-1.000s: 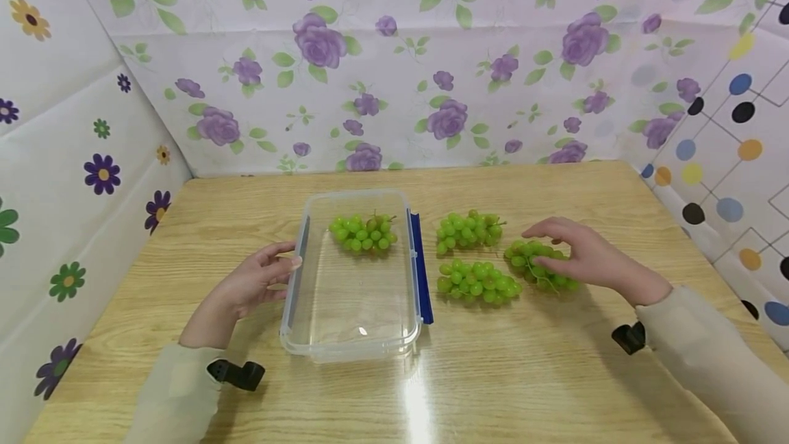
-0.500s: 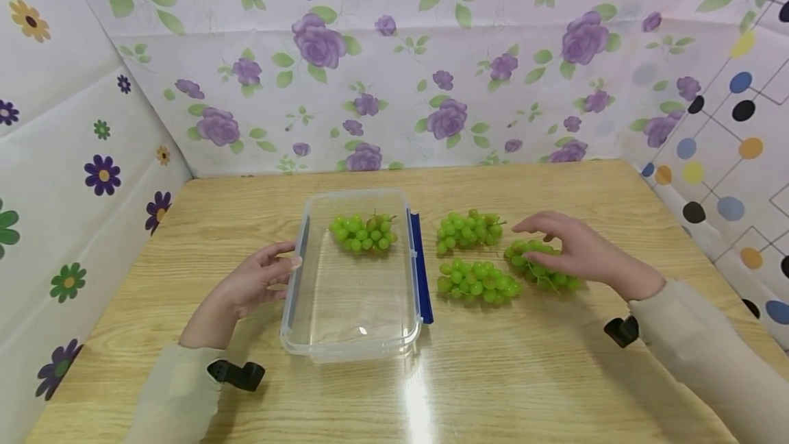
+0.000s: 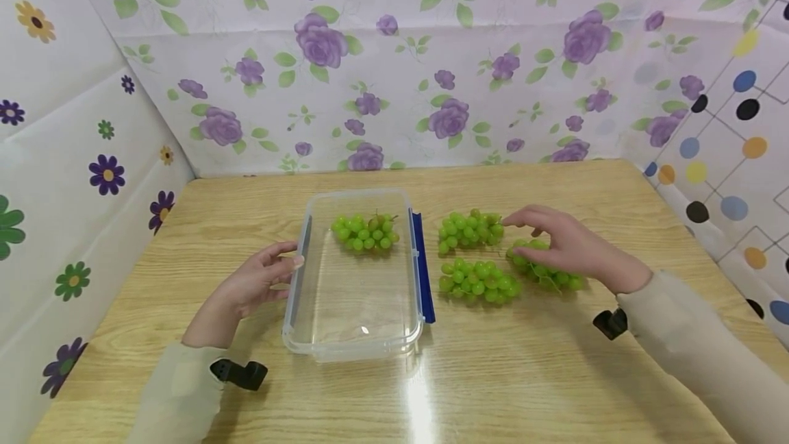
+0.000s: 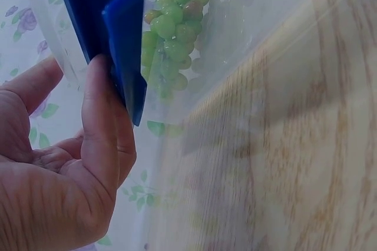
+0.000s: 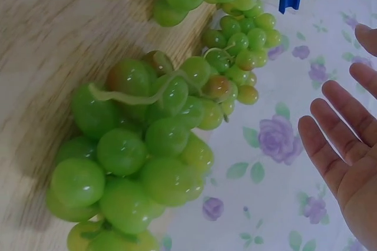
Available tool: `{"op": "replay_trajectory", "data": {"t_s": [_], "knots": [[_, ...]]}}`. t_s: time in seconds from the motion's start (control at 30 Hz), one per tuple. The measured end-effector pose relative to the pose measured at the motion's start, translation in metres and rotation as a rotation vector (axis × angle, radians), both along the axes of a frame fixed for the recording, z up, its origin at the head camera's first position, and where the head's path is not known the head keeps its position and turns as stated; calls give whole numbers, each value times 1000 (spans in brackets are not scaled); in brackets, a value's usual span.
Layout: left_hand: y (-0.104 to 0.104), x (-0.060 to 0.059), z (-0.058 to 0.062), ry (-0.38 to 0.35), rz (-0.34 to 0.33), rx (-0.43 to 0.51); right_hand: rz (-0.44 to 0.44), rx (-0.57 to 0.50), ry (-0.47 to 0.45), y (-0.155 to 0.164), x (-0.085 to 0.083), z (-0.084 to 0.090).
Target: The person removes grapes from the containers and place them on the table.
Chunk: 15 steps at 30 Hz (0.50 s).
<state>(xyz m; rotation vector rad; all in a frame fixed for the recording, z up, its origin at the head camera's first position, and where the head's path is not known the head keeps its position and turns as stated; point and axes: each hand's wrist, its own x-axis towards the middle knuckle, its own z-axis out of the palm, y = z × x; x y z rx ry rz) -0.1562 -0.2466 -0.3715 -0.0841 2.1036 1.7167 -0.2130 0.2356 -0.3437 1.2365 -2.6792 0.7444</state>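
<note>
A clear plastic container [image 3: 364, 307] with blue side flaps holds one green grape bunch [image 3: 365, 233] near its far end. My left hand [image 3: 255, 283] holds the container's left side, its fingertips at the blue flap [image 4: 126, 39] and clear rim in the left wrist view. Over the rightmost grape bunch [image 3: 542, 273] hovers my right hand [image 3: 570, 245], fingers spread with nothing between them. In the right wrist view that hand [image 5: 347, 157] is apart from the grapes [image 5: 135, 151]. Two other bunches, a far one [image 3: 470, 230] and a near one [image 3: 479, 281], lie right of the container.
The wooden table [image 3: 511, 375] ends at a floral backdrop [image 3: 394, 101] behind, with patterned sheets at left [image 3: 74, 211] and right [image 3: 740, 177]. A blue flap [image 3: 424, 273] sticks out from the container's right side toward the grapes.
My right hand has shifted left and slightly away from me, its fingertips now near the far bunch. The left hand, container and grapes stay in place.
</note>
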Motion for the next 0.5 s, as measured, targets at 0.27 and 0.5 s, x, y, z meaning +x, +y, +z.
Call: {"op": "replay_trajectory", "data": {"t_s": [0.27,0.5], "knots": [[1,0,0,3,6,-2,23,-29,13,-10,-2,4],[1,0,1,3,8,-3,65,-66,40,-21,-2,9]]}}
